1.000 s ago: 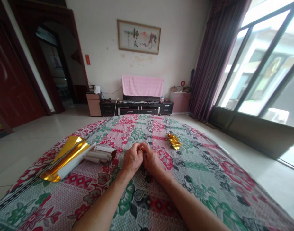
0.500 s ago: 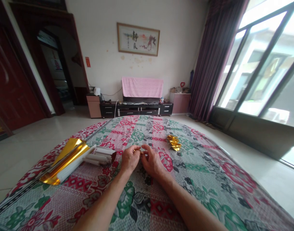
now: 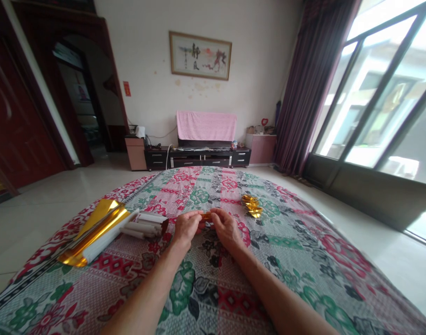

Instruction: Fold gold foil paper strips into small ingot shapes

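Observation:
Between my two hands is a small strip of gold foil paper (image 3: 206, 216), mostly covered by my fingers. My left hand (image 3: 187, 228) pinches its left end, and my right hand (image 3: 226, 227) closes on its right end. Both hands are just above the flowered cloth (image 3: 206, 288). To the right and a little farther off lie several folded gold foil pieces (image 3: 252, 205) in a short row. On the left rests a sheaf of gold foil sheets (image 3: 104, 230), partly curled, beside several white paper rolls (image 3: 145, 225).
The patterned cloth covers a rounded table. Beyond it stands a low black cabinet (image 3: 200, 160) with a pink cloth (image 3: 206, 125) over something on top. A purple curtain (image 3: 303, 93) and large window are at the right, a dark red door (image 3: 20, 102) at the left.
My hands have moved slightly apart, and more of the gold strip now shows between them. My right-hand fingers have lowered from a raised pinch. The other foil and rolls stay put.

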The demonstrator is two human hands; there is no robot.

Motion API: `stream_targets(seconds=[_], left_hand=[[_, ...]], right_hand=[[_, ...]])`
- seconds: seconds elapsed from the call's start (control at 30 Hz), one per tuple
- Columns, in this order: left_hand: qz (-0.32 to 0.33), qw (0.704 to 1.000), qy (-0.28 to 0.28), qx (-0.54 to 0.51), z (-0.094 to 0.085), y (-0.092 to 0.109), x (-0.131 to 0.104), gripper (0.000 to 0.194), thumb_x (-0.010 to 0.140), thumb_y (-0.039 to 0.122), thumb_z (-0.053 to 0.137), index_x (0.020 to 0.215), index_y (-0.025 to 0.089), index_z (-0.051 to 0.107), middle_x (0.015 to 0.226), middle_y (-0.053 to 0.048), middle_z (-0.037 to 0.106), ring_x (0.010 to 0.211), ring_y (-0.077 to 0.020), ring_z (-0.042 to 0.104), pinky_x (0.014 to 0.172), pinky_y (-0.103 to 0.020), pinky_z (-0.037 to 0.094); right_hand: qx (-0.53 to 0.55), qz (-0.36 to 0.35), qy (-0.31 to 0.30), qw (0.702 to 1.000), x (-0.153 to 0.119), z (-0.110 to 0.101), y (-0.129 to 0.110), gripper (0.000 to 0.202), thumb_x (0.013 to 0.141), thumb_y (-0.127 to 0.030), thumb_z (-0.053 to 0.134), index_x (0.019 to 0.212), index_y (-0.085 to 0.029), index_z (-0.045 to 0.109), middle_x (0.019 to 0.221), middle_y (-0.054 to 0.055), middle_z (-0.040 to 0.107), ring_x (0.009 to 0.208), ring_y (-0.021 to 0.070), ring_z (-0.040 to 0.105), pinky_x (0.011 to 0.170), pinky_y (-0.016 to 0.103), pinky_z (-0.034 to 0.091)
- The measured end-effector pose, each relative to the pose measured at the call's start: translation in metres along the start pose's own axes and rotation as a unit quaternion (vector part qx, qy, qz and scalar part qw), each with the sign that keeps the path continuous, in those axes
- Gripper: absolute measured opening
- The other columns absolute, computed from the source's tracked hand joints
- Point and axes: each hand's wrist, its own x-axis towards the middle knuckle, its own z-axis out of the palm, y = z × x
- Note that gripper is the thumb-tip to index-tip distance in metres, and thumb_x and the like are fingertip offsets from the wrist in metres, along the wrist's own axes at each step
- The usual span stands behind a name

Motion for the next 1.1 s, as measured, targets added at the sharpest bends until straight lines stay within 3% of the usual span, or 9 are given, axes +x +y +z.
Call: stream_targets(seconds=[0.17,0.33,0.63,1.1], left_hand=[[0.0,1.0,-0.008,-0.013,-0.001,-0.004,0.004,0.031,0.071,0.019,0.048,0.096,0.017,0.066,0.081,-0.004,0.072,0.07,-0.0151,0.066,0.054,-0.021,0.049],[-0.017,0.998,-0.004,-0.065,0.002,-0.003,0.003,0.03,0.069,0.014,0.05,0.093,0.014,0.067,0.088,-0.007,0.071,0.071,-0.0156,0.066,0.054,-0.021,0.05],[-0.032,0.989,-0.002,-0.146,0.008,-0.002,0.001,0.026,0.07,0.011,0.051,0.091,0.011,0.066,0.081,-0.008,0.071,0.068,-0.016,0.066,0.052,-0.021,0.048],[-0.018,0.992,0.015,-0.121,0.008,-0.004,0.001,0.026,0.069,0.011,0.05,0.088,0.012,0.068,0.083,-0.008,0.071,0.069,-0.0164,0.065,0.052,-0.021,0.049]], right_hand=[[0.013,0.006,-0.007,1.0,-0.001,-0.001,-0.001,0.028,0.081,-0.036,0.048,0.095,-0.017,0.062,0.077,0.005,0.068,0.075,0.0195,0.065,0.06,0.028,0.052],[-0.038,-0.001,0.0,0.999,0.0,-0.001,-0.002,0.03,0.081,-0.037,0.046,0.094,-0.017,0.064,0.076,0.003,0.067,0.068,0.0169,0.062,0.058,0.025,0.05],[-0.032,0.009,-0.008,0.999,0.001,-0.001,0.003,0.033,0.082,-0.036,0.045,0.097,-0.016,0.065,0.085,0.004,0.068,0.068,0.0159,0.062,0.057,0.024,0.049],[-0.061,-0.017,-0.009,0.998,-0.003,-0.002,-0.008,0.031,0.083,-0.034,0.045,0.093,-0.018,0.068,0.082,0.003,0.069,0.072,0.0159,0.062,0.062,0.023,0.049]])
